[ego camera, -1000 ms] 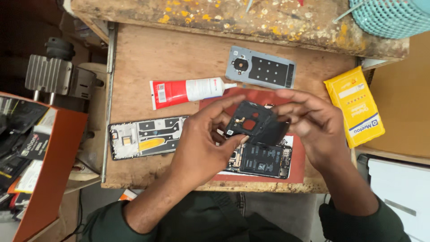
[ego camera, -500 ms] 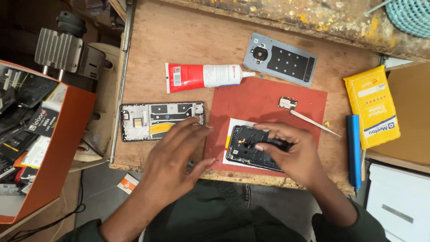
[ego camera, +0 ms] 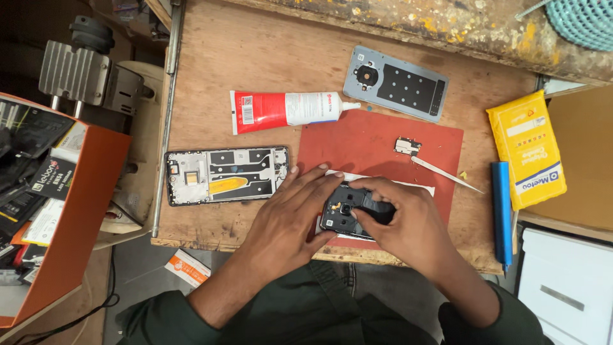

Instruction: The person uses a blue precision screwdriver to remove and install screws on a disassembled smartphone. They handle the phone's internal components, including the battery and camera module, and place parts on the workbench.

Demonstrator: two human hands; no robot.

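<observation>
The opened phone (ego camera: 350,214) lay on the red mat (ego camera: 377,144) at the table's near edge. The left hand (ego camera: 287,220) lay flat, fingers spread, steadying its end; the right hand (ego camera: 402,220) pressed fingertips together onto it. Beside them: a bare phone frame (ego camera: 223,174), a glue tube (ego camera: 287,108), tweezers (ego camera: 444,172).

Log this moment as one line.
left hand: steadies opened phone | right hand: presses on it | phone: on red mat | glue tube: untouched

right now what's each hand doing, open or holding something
Left hand: open, fingers spread, steadying the dark phone body.
Right hand: curled over the phone body, pressing it; grip cannot be told.
</observation>
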